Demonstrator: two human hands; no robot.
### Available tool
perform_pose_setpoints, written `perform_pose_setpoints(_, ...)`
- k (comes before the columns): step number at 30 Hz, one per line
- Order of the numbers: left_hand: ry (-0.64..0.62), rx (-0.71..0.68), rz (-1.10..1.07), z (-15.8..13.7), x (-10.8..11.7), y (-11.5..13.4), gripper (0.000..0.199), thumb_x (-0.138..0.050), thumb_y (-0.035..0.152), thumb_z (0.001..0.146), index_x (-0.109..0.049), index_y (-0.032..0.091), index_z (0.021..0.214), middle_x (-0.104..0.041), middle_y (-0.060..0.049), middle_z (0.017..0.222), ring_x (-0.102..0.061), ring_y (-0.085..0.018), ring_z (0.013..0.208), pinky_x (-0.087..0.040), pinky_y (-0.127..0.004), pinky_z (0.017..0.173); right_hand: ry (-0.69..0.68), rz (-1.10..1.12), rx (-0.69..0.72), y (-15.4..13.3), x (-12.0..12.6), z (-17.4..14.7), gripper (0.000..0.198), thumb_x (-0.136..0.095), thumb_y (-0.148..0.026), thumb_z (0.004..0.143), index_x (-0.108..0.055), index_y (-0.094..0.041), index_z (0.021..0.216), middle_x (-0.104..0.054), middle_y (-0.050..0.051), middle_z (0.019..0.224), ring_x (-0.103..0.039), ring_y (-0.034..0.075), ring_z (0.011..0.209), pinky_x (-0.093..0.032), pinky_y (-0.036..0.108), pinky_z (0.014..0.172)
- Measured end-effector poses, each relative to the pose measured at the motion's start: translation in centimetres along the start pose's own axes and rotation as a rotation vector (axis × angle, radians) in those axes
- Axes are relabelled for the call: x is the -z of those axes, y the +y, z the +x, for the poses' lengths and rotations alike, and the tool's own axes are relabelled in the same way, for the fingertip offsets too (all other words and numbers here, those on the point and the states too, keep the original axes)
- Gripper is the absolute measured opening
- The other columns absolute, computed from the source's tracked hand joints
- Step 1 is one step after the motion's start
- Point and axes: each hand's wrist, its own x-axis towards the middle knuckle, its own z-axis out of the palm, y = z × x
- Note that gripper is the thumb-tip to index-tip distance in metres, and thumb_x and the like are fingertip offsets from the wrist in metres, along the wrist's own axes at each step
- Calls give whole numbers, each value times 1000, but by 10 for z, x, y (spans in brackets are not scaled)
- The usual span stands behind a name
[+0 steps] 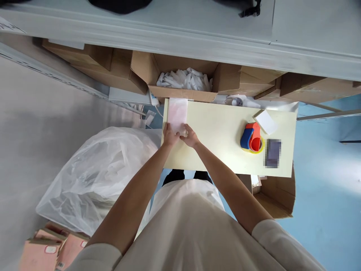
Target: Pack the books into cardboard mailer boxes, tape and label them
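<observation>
A flat, pale pinkish-white packet (178, 113) lies lengthwise at the left end of the cream table (214, 131). What it contains I cannot make out. My left hand (170, 135) grips its near left corner, and my right hand (190, 136) grips the near right corner. The fingers of both hands are curled in, with the thumbs close together at the packet's near edge. Just beyond the packet's far end stands an open cardboard box (183, 94) holding many white, folded-looking pieces (184, 79).
A red and blue tape dispenser (251, 137), a white stack of cards or paper (266, 122) and a blurred-out dark object (272, 153) sit on the table's right. A large clear plastic bag (98, 177) bulges at left. Below right is an open carton (278, 194); a grey shelf (169, 26) overhangs the back.
</observation>
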Motion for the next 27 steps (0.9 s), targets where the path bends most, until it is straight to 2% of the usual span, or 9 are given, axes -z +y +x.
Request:
perform_pose_setpoints(2, 7, 13, 3, -4, 1, 2, 74, -66, 18, 68, -35, 7, 135, -29, -18, 147, -20, -32, 139, -15, -41, 116, 9, 10, -10, 1, 2, -4, 75, -69, -16, 66, -43, -18, 135, -41, 9, 143, -33, 23, 136, -28, 39, 113)
perform_pose_setpoints(5, -4, -3, 19, -15, 4, 9, 72, -66, 19, 69, -37, 8, 134, -28, -20, 148, -18, -33, 140, -17, -43, 115, 25, 52, -37, 5, 12, -16, 73, -69, -17, 67, -43, -23, 135, -41, 8, 143, -40, 24, 131, -37, 42, 107)
perform_pose_setpoints(9, -52, -147, 11, -41, 6, 25, 60, -62, 24, 75, -43, 12, 130, -32, -17, 148, -21, -33, 139, -24, -46, 113, 76, 103, -108, 17, 33, -48, 65, -67, -21, 70, -47, -25, 132, -46, 9, 139, -55, 24, 116, -49, 39, 92)
perform_pose_setpoints(13, -199, -303, 10, -76, 4, 40, 49, -56, 30, 81, -48, 12, 126, -42, -18, 141, -33, -29, 135, -30, -42, 111, 140, 162, -187, 45, 53, -88, 55, -66, -23, 69, -54, -25, 123, -56, 9, 129, -65, 18, 88, -54, 32, 74)
perform_pose_setpoints(17, -339, -413, -5, -114, 1, 45, 45, -53, 31, 82, -50, 14, 124, -52, -15, 132, -45, -26, 127, -36, -41, 107, 207, 236, -231, 75, 68, -126, 43, -70, -27, 63, -63, -23, 105, -67, 7, 105, -64, 14, 72, -53, 31, 68)
perform_pose_setpoints(20, -370, -387, -9, -141, 5, 45, 45, -53, 31, 82, -52, 13, 123, -56, -16, 127, -51, -26, 121, -39, -41, 104, 174, 255, -195, 81, 78, -144, 38, -70, -33, 60, -64, -20, 95, -68, 6, 90, -62, 14, 66, -51, 31, 65)
perform_pose_setpoints(23, -357, -290, -16, -169, 14, 44, 45, -53, 31, 81, -53, 14, 123, -59, -14, 125, -55, -25, 116, -42, -38, 100, 82, 256, -117, 80, 87, -152, 39, -69, -42, 61, -64, -18, 91, -67, 5, 82, -62, 14, 63, -51, 31, 62)
perform_pose_setpoints(27, -228, -75, -83, -216, 27, 38, 46, -52, 34, 81, -53, 19, 125, -59, -11, 125, -59, -24, 110, -45, -36, 96, -91, 234, -24, 83, 93, -148, 39, -67, -46, 64, -64, -18, 90, -67, 6, 78, -62, 17, 64, -51, 34, 64)
